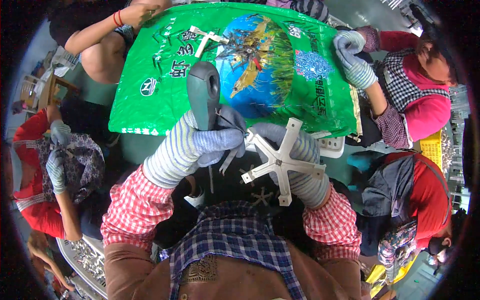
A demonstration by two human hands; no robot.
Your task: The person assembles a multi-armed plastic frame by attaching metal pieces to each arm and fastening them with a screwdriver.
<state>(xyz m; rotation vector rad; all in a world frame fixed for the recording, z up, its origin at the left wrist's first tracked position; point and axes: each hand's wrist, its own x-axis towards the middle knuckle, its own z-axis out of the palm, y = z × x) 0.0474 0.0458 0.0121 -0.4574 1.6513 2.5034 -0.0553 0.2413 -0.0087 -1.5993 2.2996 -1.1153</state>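
My left hand [192, 142], in a striped knit glove, is closed around a tool with a thick dark grey handle [202, 95]. The handle points away from me and has an oval hole near its far end. A thin dark tip by my fingers meets one arm of a star-shaped metal casting [279, 161]. My right hand [305, 165], also gloved, grips this pale casting from behind; its several arms splay outward and most of the fingers are hidden. Below, against the dark background, lies a similar star-shaped casting [262, 196].
A green printed sack [150, 110] covers the surface ahead, bearing another pale casting [206, 40] and a pile of small dark bits [252, 52]. Gloved co-workers sit left and right; one's hands [354, 59] touch the sack's right edge. A yellow crate [431, 149] stands at far right.
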